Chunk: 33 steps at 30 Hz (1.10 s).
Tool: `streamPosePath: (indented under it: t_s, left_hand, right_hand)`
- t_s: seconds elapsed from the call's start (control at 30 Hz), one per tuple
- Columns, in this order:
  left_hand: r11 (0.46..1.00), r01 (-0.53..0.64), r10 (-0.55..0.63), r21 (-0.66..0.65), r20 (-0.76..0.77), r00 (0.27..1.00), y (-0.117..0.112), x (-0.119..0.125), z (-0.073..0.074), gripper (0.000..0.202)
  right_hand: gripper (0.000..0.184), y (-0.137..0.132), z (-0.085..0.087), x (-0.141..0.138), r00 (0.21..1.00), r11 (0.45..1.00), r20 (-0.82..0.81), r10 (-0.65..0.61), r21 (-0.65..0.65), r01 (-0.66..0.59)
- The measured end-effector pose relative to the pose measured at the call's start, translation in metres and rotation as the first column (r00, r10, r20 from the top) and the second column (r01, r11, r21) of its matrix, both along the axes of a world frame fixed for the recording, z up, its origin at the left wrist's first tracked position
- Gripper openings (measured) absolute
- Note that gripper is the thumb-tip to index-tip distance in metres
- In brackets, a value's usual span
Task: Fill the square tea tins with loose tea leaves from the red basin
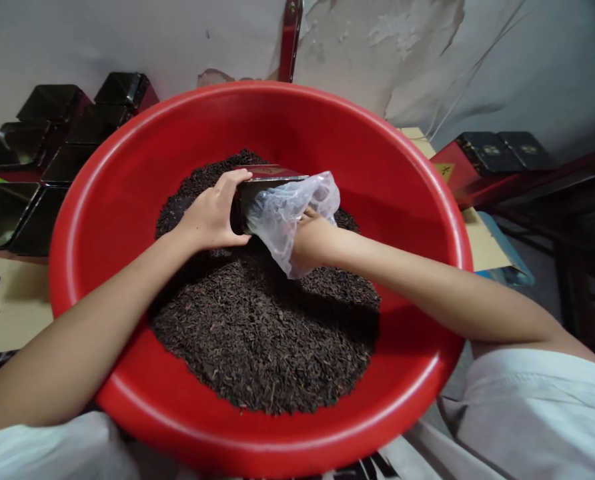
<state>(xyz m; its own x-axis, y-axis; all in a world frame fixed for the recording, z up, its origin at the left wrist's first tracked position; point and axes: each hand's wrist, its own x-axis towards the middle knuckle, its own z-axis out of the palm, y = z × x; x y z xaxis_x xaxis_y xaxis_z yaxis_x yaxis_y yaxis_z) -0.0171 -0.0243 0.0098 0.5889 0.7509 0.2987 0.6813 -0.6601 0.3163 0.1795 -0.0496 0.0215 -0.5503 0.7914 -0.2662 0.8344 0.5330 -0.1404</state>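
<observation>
A big red basin holds a heap of dark loose tea leaves. Over the heap, my left hand is wrapped round the base end of a tea tin, which lies on its side with its mouth to the right. A clear plastic bag lines the tin and spills out of its mouth. My right hand reaches into the bag; the plastic covers most of its fingers, so their grip is hidden.
Several dark square tins stand in rows left of the basin. Two closed tins with black lids are on the right, near cardboard. Behind the basin is a wall with peeling paint.
</observation>
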Motion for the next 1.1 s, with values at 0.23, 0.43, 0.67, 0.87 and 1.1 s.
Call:
streamPosePath:
  t_s: [0.23, 0.43, 0.67, 0.87, 1.1]
  left_hand:
    - [0.984, -0.161, 0.161, -0.076, -0.007, 0.987, -0.001, -0.003, 0.003, 0.096]
    - [0.999, -0.008, 0.009, 0.044, -0.014, 1.0, -0.01, 0.012, -0.004, 0.095]
    - [0.999, -0.016, 0.016, 0.029, 0.013, 1.0, -0.021, 0.027, -0.005, 0.096]
    - [0.976, -0.174, 0.176, -0.128, 0.012, 0.984, -0.014, 0.011, 0.01, 0.096]
    - [0.925, -0.33, 0.337, -0.191, 0.005, 0.942, 0.003, -0.011, 0.009, 0.098]
  right_hand:
    - [0.034, -0.007, 0.028, -0.002, 0.895, 0.994, -0.431, -0.113, -0.038, 0.107]
    - [0.026, 0.0, 0.019, -0.013, 0.189, 0.676, -0.652, -0.735, -0.725, 0.131]
    - [0.031, -0.013, 0.008, -0.023, -0.09, 0.571, -0.565, -0.82, -0.803, -0.169]
    - [0.019, -0.013, 0.017, -0.004, 0.148, 0.839, -0.84, -0.521, -0.537, -0.092]
    - [0.015, -0.02, 0.042, 0.031, -0.171, 0.9, -0.971, 0.168, 0.081, 0.427]
